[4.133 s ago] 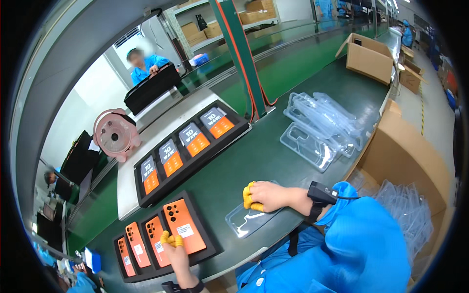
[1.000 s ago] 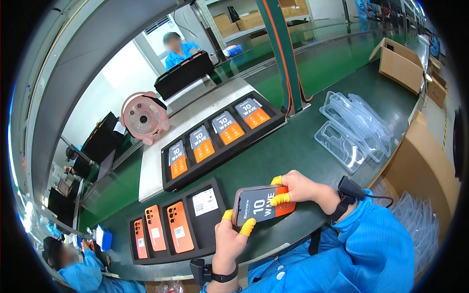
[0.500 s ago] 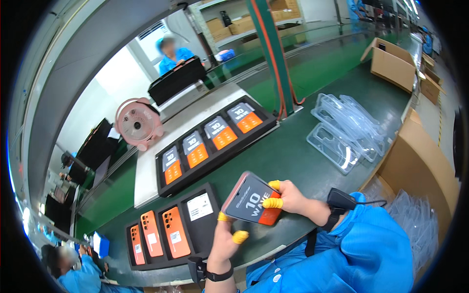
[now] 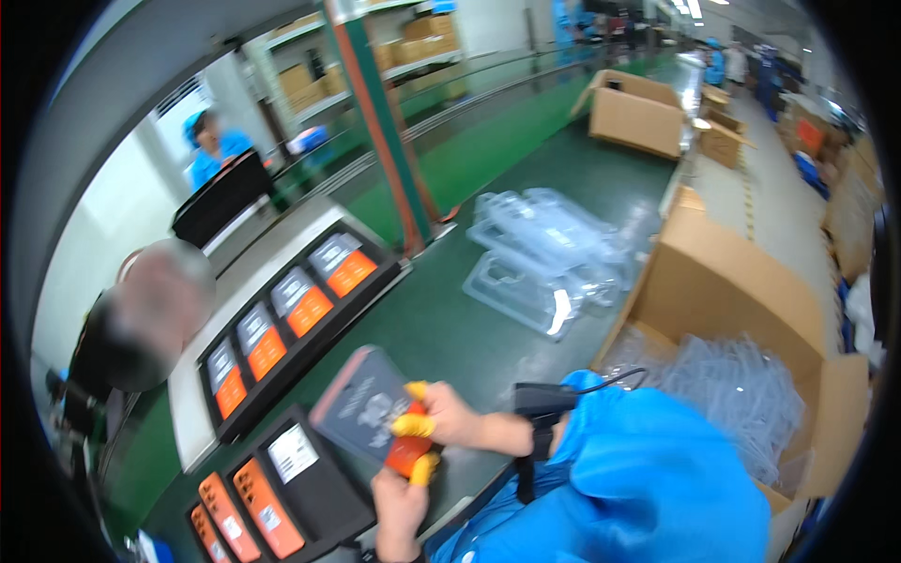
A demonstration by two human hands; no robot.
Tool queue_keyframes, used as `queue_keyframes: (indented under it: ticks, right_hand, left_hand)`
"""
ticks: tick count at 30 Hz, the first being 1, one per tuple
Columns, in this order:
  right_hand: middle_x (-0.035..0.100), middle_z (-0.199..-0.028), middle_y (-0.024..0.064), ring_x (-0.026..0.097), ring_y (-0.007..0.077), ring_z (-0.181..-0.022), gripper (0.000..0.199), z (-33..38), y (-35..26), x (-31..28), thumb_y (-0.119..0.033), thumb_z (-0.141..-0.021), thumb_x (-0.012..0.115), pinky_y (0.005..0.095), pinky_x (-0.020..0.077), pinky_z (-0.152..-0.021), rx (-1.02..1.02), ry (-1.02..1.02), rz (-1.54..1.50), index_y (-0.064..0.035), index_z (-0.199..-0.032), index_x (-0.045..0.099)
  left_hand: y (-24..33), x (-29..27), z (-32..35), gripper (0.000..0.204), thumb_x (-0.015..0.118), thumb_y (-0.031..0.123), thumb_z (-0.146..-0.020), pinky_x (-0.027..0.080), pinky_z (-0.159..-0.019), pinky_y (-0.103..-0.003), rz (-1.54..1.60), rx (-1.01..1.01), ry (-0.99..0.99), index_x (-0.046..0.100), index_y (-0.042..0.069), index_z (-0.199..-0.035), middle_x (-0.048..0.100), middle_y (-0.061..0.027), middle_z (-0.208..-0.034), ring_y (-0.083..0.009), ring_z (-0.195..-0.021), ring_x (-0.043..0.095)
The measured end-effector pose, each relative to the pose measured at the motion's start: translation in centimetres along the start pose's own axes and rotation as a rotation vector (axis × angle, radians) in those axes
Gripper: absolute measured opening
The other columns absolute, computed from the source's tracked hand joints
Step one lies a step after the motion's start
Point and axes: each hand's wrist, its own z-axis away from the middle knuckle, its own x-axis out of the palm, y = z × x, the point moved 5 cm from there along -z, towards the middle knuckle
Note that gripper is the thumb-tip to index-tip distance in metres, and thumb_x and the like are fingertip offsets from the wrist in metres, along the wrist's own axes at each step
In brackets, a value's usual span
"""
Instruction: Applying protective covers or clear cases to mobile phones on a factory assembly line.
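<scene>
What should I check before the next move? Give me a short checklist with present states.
1. Right hand gripping the phone: ok.
2. Left hand gripping its near end: cannot tell; the contact is blurred.
3. Phone's printed front sharp enough to inspect: not ok; blurred.
4. Three orange phones backs up in the near black tray: ok.
5. Four printed phones fronts up in the far black tray: ok.
6. Clear plastic cases piled on the green bench: ok.
</scene>
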Motion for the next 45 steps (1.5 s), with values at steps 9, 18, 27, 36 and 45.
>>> queue_keyframes:
  ticks: [9, 18, 27, 36, 45]
  right_hand:
    - [0.064, -0.088, 0.0029, 0.054, 0.0064, -0.079, 0.037, -0.4, -0.2, 0.7, -0.029, -0.08, 0.07, 0.0242, 0.0459, -0.073, -0.038, 0.029, 0.088, 0.0013, -0.099, 0.059]
    - [0.058, -0.112, 0.0127, 0.055, 0.0292, -0.105, 0.056, 0.3, -6.6, -4.3, -0.036, -0.074, 0.073, 0.0382, 0.0438, -0.089, -0.307, 0.088, 0.936, -0.0052, -0.116, 0.052]
    - [0.055, -0.111, 0.0105, 0.05, 0.0296, -0.107, 0.035, 5.1, -7.3, -15.7, -0.019, -0.067, 0.072, 0.0384, 0.0425, -0.085, -0.199, 0.49, 1.847, -0.0059, -0.097, 0.06]
    - [0.063, -0.097, 0.0068, 0.059, 0.0263, -0.091, 0.019, 4.7, -9.6, -13.5, -0.009, -0.071, 0.067, 0.0371, 0.046, -0.079, -0.499, 0.576, 1.66, -0.0065, -0.09, 0.064]
    - [0.064, -0.09, 0.0046, 0.062, 0.0138, -0.076, 0.019, 2.0, -7.2, -11.8, -0.016, -0.09, 0.055, 0.0284, 0.0474, -0.07, 0.293, 0.253, 0.358, -0.0005, -0.101, 0.061]
  left_hand:
    - [-2.9, -0.3, 0.3, 0.022, 0.057, 0.02, -0.088, 0.044, -0.051, -0.027, -0.113, 0.104, 0.082, 0.058, -0.001, -0.094, 0.063, -0.0091, -0.071, -0.0152, -0.055, 0.056]
    - [-4.0, -7.3, 3.2, 0.021, 0.051, 0.018, -0.089, 0.04, -0.044, -0.025, 0.756, -0.426, 0.413, 0.055, 0.003, -0.103, 0.059, -0.0062, -0.072, -0.0158, -0.05, 0.053]
    - [-10.4, -19.1, 8.3, 0.025, 0.052, 0.025, -0.089, 0.042, -0.046, -0.025, 0.408, -0.367, 0.36, 0.058, 0.001, -0.091, 0.06, -0.0065, -0.067, -0.0144, -0.05, 0.054]
    - [-4.4, -17.5, 7.1, 0.028, 0.052, 0.024, -0.091, 0.043, -0.052, -0.032, -0.337, -0.409, 0.437, 0.056, -0.003, -0.086, 0.059, -0.0136, -0.069, -0.0239, -0.056, 0.056]
    - [-1.2, -16.0, 5.0, 0.024, 0.059, 0.018, -0.083, 0.045, -0.076, -0.041, -0.661, -0.183, 0.311, 0.061, -0.001, -0.098, 0.061, -0.0192, -0.09, -0.0354, -0.088, 0.057]
